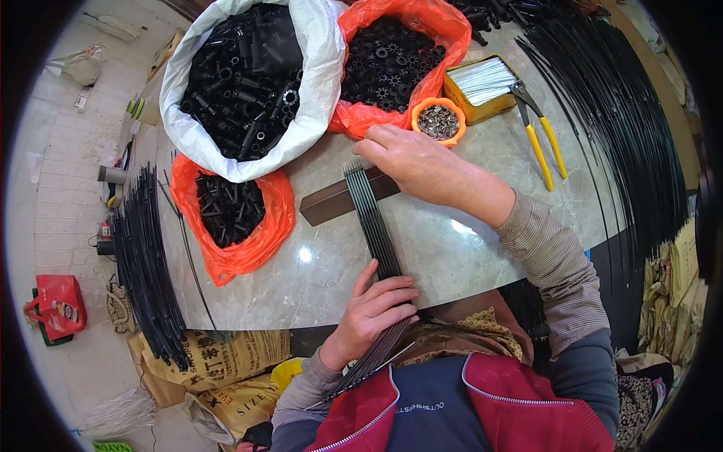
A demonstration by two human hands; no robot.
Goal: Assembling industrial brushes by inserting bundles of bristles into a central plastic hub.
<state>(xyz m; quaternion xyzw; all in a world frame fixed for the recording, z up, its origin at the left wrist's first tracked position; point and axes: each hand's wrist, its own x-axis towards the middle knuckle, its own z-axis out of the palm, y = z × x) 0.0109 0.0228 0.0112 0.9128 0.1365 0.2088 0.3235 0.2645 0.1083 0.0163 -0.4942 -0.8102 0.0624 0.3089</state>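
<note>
Partly hidden: black rods [371,222] | left grip [369,313] clasps them | right grip [410,162]: cannot tell

The rods [370,216] are black — the sleeve [548,264] striped grey-brown.

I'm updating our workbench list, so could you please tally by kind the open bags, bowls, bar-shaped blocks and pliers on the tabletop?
White bag: 1
Red-orange bags: 2
Orange bowl: 1
Brown block: 1
Pliers: 1
Total: 6
</note>
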